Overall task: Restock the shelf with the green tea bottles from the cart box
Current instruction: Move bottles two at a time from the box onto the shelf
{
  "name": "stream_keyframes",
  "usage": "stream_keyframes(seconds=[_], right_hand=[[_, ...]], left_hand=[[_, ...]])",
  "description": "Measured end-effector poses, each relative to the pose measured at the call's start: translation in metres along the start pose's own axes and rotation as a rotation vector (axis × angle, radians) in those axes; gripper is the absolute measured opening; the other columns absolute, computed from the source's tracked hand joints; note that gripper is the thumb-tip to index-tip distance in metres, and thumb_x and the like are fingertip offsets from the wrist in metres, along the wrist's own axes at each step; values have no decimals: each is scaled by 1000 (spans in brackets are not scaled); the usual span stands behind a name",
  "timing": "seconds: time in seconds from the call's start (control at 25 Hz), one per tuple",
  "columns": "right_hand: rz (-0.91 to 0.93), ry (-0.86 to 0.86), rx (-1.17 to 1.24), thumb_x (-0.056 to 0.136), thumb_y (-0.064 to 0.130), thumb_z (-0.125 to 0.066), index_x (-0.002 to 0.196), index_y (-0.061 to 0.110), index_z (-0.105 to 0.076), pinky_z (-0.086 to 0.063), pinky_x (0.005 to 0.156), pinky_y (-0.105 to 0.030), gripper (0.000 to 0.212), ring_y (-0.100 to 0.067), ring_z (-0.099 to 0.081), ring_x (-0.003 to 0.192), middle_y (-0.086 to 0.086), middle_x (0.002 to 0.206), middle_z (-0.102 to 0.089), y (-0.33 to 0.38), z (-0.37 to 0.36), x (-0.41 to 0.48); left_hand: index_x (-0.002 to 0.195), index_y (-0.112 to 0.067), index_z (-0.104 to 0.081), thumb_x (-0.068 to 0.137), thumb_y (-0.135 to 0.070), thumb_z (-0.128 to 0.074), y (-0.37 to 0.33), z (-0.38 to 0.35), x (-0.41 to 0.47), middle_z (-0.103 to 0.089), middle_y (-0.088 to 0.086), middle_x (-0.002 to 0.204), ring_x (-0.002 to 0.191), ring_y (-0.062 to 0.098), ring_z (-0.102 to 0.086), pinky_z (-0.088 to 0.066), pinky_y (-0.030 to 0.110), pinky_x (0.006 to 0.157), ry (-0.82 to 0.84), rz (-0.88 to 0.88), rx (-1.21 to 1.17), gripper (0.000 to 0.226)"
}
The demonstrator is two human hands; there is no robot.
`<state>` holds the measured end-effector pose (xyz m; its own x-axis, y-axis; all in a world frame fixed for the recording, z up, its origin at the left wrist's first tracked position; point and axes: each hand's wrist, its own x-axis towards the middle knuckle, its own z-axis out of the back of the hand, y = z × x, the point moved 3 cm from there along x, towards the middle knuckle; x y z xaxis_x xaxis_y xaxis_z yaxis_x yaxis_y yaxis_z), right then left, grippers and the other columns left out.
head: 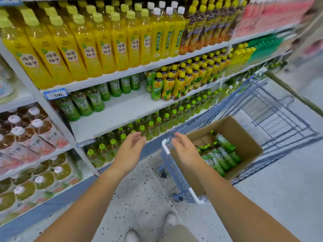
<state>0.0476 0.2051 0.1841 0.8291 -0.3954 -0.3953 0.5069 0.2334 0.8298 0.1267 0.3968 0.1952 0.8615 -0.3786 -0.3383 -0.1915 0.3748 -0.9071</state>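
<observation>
Speckled floor [139, 189] is running along a store aisle, with drink shelving standing on the left. A blue cart [174, 172] is sitting beside it, carrying an open cardboard box [244, 137]. Green tea bottles [222, 154] are lying in the box on their sides, packed close together. They are showing bright green caps, green labels with dark lettering and pale tea inside. Their long axes are running diagonally across the box, caps pointing up-left toward the shelving and bases toward the near right wall. On the middle shelf [122, 109], shelved bottles [83, 102] of the same tea are standing upright along the back, leaving the front bare. The left hand [131, 145] and right hand [185, 147] are hovering between shelf and cart, palms facing each other, fingers relaxed and apart, holding nothing.
</observation>
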Motion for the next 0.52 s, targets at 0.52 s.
stream_keyframes(seconds=[0.52], right_hand=[[-193,-78,-42,103,43,-46,151,23,-37,-39,97,-27,53,-11,-52,118,4,140,-51,-126,163,14]], left_hand=[[144,-26,-43,102,-48,-46,-21,-197,32,-46,-6,147,122,12,-48,-35,30,95,218,118,5,47]])
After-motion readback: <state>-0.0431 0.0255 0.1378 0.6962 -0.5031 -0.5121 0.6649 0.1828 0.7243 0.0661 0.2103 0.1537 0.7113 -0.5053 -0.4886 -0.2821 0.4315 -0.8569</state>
